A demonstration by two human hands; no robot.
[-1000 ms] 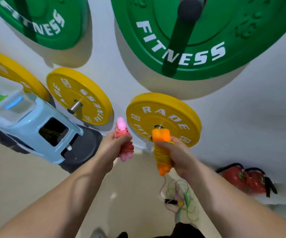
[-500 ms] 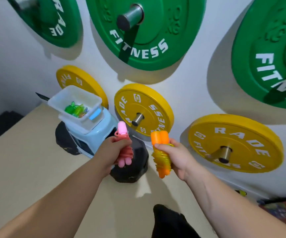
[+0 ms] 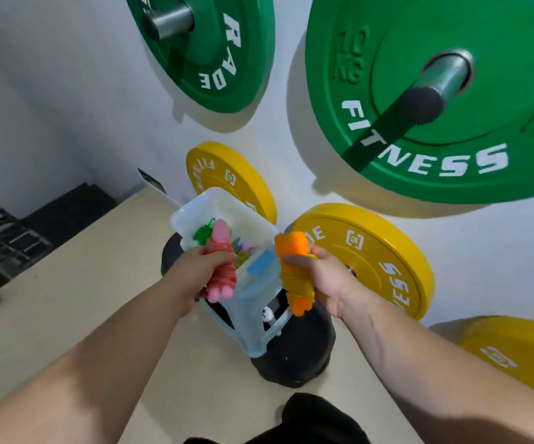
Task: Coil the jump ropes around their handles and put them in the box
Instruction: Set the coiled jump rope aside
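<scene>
Over box [image 3: 195,210]: hands grip pink rope [image 3: 222,264], orange rope [image 3: 294,274].

The white box [image 3: 189,209] on the light blue stool [image 3: 252,331] is open from above, though coiled ropes [image 3: 202,233] seem to fill its near half, and yellow weight plates [image 3: 374,251] crowd close behind.

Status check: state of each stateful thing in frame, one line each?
Pink-handled jump rope with red cord: coiled around its handles, held at the box's near edge, not yet inside.
Orange-handled jump rope with yellow cord: coiled, held beside the box.
Left-hand grip: wrapped around the pink rope.
Right-hand grip: wrapped around the orange rope.
White translucent plastic box: open, on light-blue plastic stool, holding a green rope bundle.
</scene>
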